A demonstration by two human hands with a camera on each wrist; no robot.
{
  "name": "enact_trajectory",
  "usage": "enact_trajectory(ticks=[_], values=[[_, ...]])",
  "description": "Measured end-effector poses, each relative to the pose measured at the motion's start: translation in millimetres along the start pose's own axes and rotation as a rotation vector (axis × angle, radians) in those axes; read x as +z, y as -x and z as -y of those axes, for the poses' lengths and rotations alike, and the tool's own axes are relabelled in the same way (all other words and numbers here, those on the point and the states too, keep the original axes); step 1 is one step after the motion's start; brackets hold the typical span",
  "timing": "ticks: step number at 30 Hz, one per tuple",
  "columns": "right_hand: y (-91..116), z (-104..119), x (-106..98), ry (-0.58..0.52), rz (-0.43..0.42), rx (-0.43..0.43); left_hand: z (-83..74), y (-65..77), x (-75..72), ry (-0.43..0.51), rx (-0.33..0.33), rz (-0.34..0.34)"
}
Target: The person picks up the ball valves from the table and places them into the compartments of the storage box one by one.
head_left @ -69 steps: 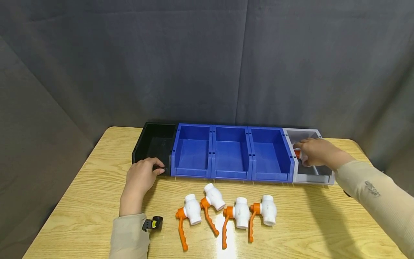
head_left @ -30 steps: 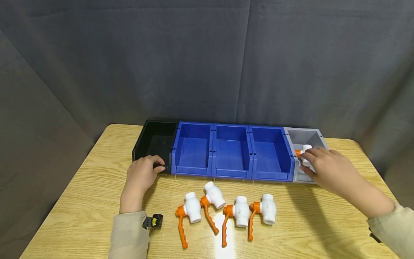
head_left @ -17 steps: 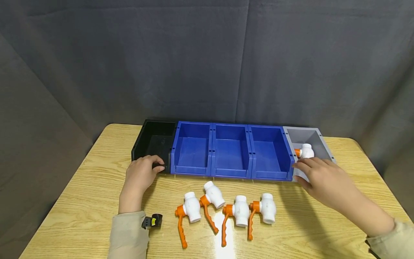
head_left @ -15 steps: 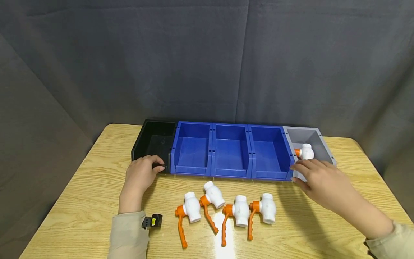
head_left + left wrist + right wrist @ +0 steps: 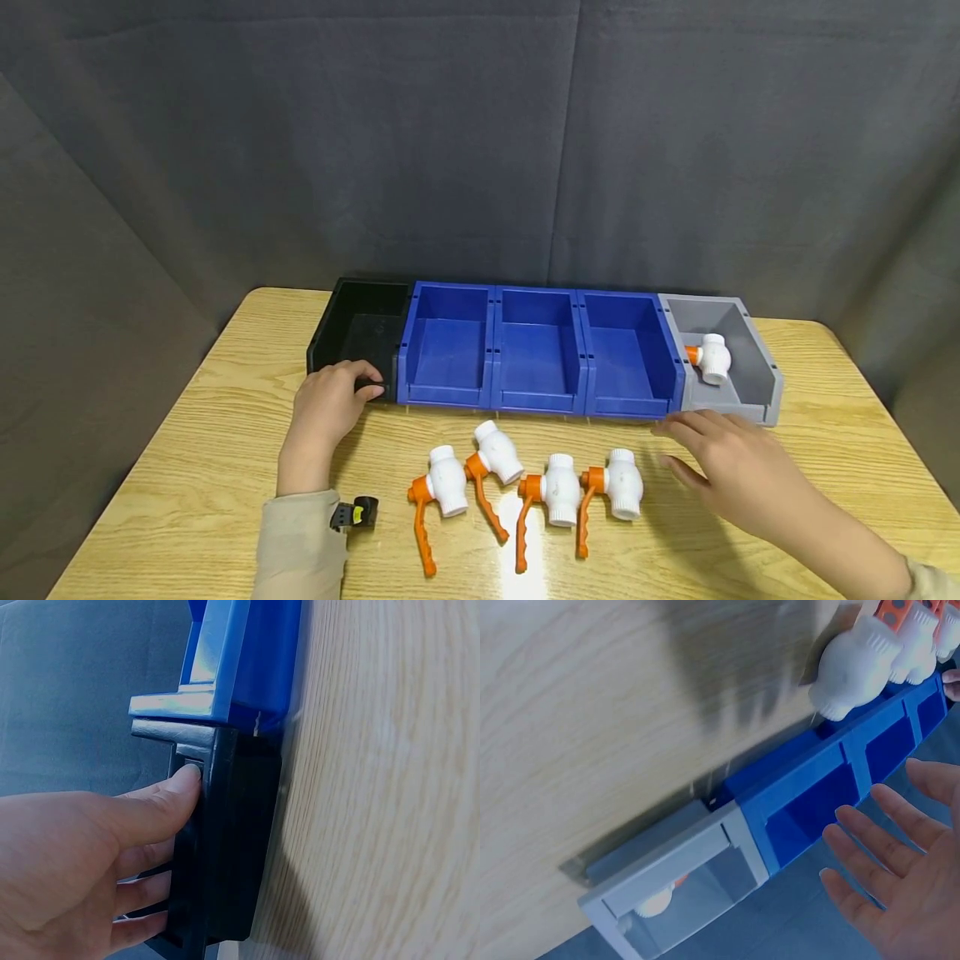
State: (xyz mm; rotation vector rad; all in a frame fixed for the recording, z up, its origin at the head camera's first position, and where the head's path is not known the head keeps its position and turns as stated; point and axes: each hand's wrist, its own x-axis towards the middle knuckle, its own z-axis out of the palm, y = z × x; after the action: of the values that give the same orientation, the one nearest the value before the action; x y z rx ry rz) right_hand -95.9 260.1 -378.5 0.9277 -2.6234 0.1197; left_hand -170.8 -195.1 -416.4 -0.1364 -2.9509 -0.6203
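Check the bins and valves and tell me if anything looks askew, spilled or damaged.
I see no spill or damage. Only the second white ball valve from the left on the table looks slightly askew: it slants more and lies nearer the bins than the other three valves.

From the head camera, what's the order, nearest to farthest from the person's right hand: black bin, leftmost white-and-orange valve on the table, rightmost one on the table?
From the right hand:
1. Rightmost table valve, just left of the fingertips.
2. Leftmost table valve, at the group's other end.
3. Black bin, at the bin row's left end.
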Motion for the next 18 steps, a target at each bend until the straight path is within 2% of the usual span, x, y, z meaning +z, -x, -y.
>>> enact_trajectory(ticks=[10, 18], values=[[2.5, 13.6, 12.4, -0.043, -0.007, -0.063, 0.4, -0.2, 1.1, -0.005, -0.006, -0.003], [1.1, 26.0, 18.6, -0.041, 0.038, -0.078, 0.6, -0.2, 1.6, -0.006, 0.011, -0.015]])
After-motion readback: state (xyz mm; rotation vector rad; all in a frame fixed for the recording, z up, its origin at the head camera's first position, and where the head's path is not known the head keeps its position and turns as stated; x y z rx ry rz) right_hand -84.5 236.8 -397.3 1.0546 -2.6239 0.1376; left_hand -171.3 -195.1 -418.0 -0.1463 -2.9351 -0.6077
